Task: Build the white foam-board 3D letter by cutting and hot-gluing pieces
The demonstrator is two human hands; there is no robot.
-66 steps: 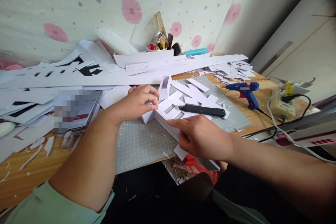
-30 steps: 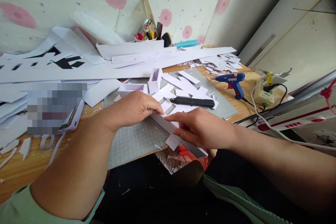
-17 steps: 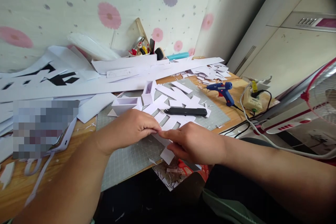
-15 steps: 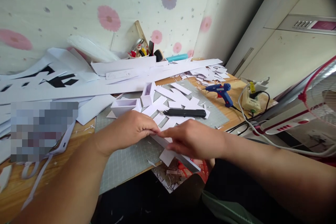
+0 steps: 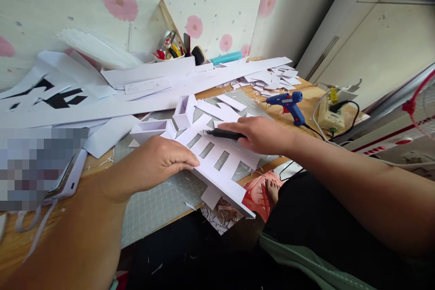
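- On the cutting mat (image 5: 163,199), head view: white cut-out board (image 5: 217,163) with slot-shaped windows, lying flat, near end jutting past the desk edge.
- Left hand (image 5: 159,163): palm down, fingers curled loosely, fingertips pressed on the left edge of the cut-out board; nothing gripped.
- Right hand (image 5: 260,133): laid over the far side of the board, fingers closed around a black knife (image 5: 220,134), tip pointing left.
- Just beyond the board: two small open white boxes (image 5: 183,111), loose white strips (image 5: 231,102) scattered beside them.
- Farther right on the wooden desk (image 5: 20,244): blue glue gun (image 5: 287,102), on its side, well apart from both hands; pale power strip (image 5: 331,118) with cables beside it.
- Back of desk, against the flowered wall: cup of tools (image 5: 173,50), long white sheets (image 5: 136,99), pile of paper offcuts (image 5: 275,79).
- Left edge: phone (image 5: 70,181), partly blurred.
- Below the desk edge: red bin (image 5: 258,190) with paper scraps.
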